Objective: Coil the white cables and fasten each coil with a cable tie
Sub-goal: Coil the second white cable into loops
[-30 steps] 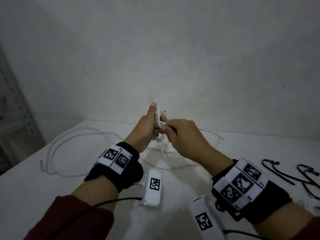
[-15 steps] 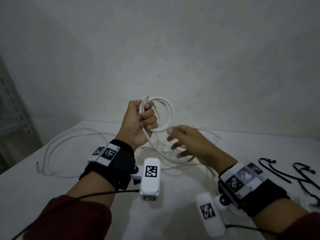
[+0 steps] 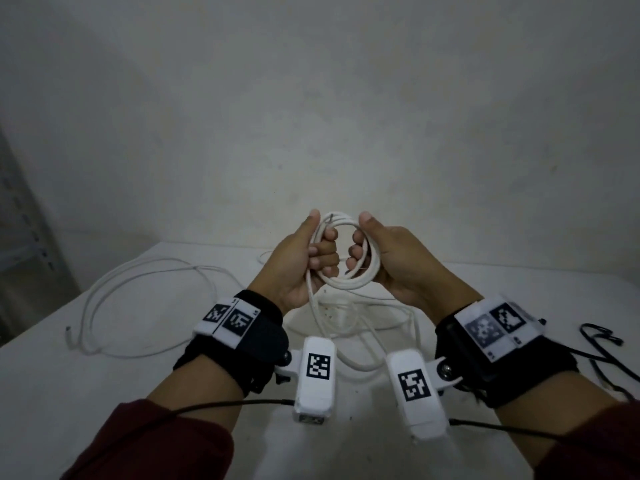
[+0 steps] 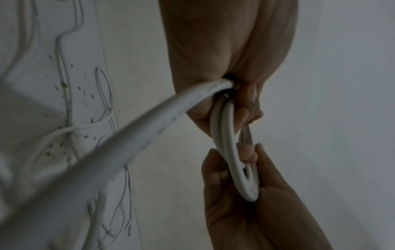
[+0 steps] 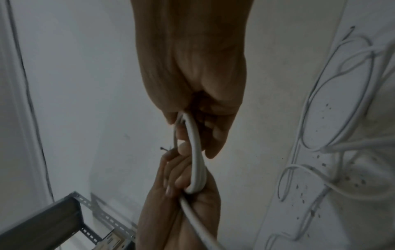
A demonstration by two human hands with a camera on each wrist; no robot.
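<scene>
A small coil of white cable [image 3: 346, 283] is held up above the table between both hands. My left hand [image 3: 313, 259] grips the coil's left side, fingers curled through the loop and thumb up. My right hand [image 3: 369, 258] grips the right side the same way. The cable's loose tail [image 3: 314, 308] drops from my left hand to the table. In the left wrist view the coil [image 4: 227, 143] runs from the left hand [image 4: 224, 64] to the right hand [image 4: 245, 211]. The right wrist view shows the coil [image 5: 195, 152] edge-on between both fists.
A second white cable [image 3: 104, 296] lies in loose loops on the white table [image 3: 104, 393] at the left. Black cable ties [image 3: 601, 339] lie at the right edge. A metal shelf frame [image 5: 53, 219] stands left of the table. A wall is close behind.
My right hand, open below the coil half a second ago, has come up and taken hold of the coil's right side. The left hand has kept its hold on the coil throughout.
</scene>
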